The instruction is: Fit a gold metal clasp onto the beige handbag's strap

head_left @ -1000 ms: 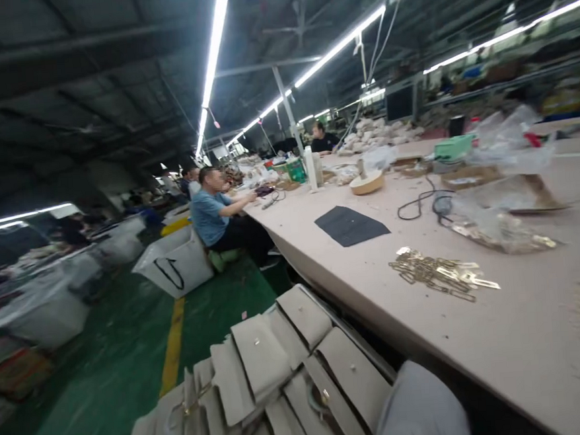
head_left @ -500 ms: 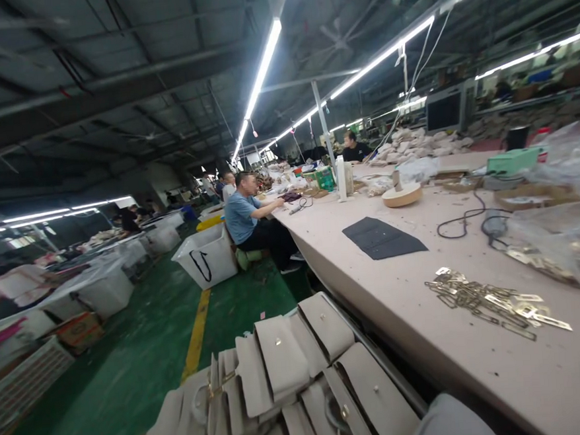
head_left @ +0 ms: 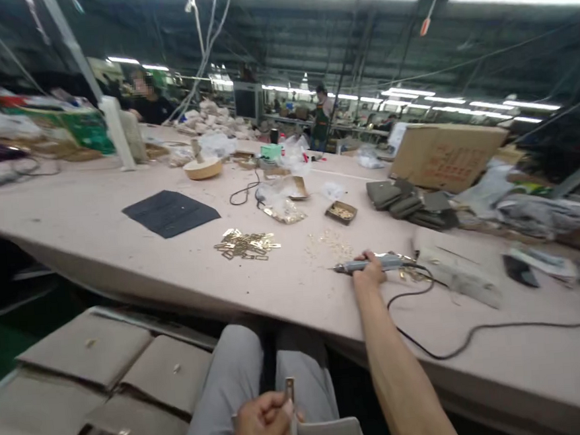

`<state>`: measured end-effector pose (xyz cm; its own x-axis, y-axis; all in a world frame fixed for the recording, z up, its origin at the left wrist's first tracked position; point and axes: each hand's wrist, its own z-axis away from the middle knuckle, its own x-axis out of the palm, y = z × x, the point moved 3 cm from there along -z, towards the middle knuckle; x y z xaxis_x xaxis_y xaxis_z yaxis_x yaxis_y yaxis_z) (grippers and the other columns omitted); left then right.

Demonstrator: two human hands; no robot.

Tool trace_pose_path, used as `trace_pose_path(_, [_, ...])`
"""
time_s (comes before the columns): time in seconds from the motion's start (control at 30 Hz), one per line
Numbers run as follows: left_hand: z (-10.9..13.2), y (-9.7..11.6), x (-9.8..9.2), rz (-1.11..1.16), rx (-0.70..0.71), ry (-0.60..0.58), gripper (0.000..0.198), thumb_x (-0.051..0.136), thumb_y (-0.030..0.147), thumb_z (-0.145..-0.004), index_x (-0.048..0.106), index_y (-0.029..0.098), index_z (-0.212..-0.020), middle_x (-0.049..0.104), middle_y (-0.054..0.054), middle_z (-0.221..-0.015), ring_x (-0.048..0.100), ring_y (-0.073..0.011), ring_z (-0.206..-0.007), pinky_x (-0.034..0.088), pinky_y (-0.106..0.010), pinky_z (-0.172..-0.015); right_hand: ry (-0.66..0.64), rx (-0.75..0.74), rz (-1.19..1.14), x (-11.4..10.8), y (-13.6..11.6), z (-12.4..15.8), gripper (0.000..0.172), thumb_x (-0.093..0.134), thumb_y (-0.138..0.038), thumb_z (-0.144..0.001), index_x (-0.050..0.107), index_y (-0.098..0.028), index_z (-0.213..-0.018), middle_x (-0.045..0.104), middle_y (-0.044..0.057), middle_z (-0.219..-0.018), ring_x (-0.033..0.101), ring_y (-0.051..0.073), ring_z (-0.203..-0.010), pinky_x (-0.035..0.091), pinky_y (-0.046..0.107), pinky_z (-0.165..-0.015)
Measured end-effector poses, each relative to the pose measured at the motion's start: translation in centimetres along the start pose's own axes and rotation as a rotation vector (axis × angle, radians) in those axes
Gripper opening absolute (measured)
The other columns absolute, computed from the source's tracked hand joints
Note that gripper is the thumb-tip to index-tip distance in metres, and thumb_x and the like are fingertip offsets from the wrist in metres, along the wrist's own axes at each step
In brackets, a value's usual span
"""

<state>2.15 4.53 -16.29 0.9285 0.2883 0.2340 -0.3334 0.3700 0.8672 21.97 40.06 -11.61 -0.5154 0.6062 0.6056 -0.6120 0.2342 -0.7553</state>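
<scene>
My right hand [head_left: 370, 273] is wrapped round a grey electric screwdriver [head_left: 390, 261] on the table; its tip points left and a black cord trails from its back end. Low in the view, my left hand [head_left: 265, 426] pinches a narrow strap end with a metal piece [head_left: 290, 386] over my lap. A beige bag [head_left: 329, 432] rests there beside the hand, partly cut off by the frame edge. Small screws or fittings [head_left: 329, 244] lie scattered near the screwdriver tip. Left of them is a pile of flat gold metal frames [head_left: 247, 244].
Beige bags [head_left: 83, 344] with metal studs are stacked at my left. On the table [head_left: 185, 278] lie a dark sheet [head_left: 170, 212], a tape roll [head_left: 203, 168], a small box of fittings [head_left: 341, 212], dark pouches [head_left: 408, 202] and a carton [head_left: 447, 153]. Two people are farther back.
My view has swung right and down towards the table. Both my hands have come into view, the right one on the screwdriver. The seated co-worker at left has left the view.
</scene>
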Motion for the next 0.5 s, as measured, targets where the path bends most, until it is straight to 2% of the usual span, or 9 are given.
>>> trace_pose_path(0.07, [-0.9,-0.6,-0.2,0.021,0.029,-0.022,0.062,0.079,0.075,-0.069,0.071,0.014,-0.069,0.055,-0.001,-0.038,0.040,-0.0092,-0.030,0.029,-0.023,-0.041,0.059,-0.038,-0.034,-1.0,-1.0,-1.5,0.022,0.076,-0.024,-0.095,0.056,-0.015,-0.093,0.061,-0.002,-0.080,0.054,0.009,-0.056,0.051,0.020,-0.048])
trace_pose_path(0.2, [-0.6,-1.1,-1.0,0.014,0.043,0.002,0.060,0.079,0.073,-0.072,0.072,0.013,-0.070,0.052,-0.001,-0.034,0.037,-0.0080,-0.029,0.025,-0.021,-0.040,0.069,-0.019,-0.079,-0.3,0.8,-1.3,0.034,0.079,-0.013,-0.080,0.046,-0.020,-0.086,0.062,-0.003,-0.075,0.052,0.009,-0.052,0.050,0.022,-0.043])
trace_pose_path(0.5, [-0.5,-1.1,-0.7,0.007,0.037,0.015,0.061,0.079,0.074,-0.071,0.072,0.013,-0.072,0.055,-0.002,-0.036,0.037,-0.0079,-0.030,0.026,-0.020,-0.040,0.067,-0.030,-0.090,-0.5,0.9,-1.7,0.037,0.081,-0.018,-0.078,0.044,-0.021,-0.084,0.064,-0.002,-0.075,0.053,0.009,-0.051,0.051,0.021,-0.042])
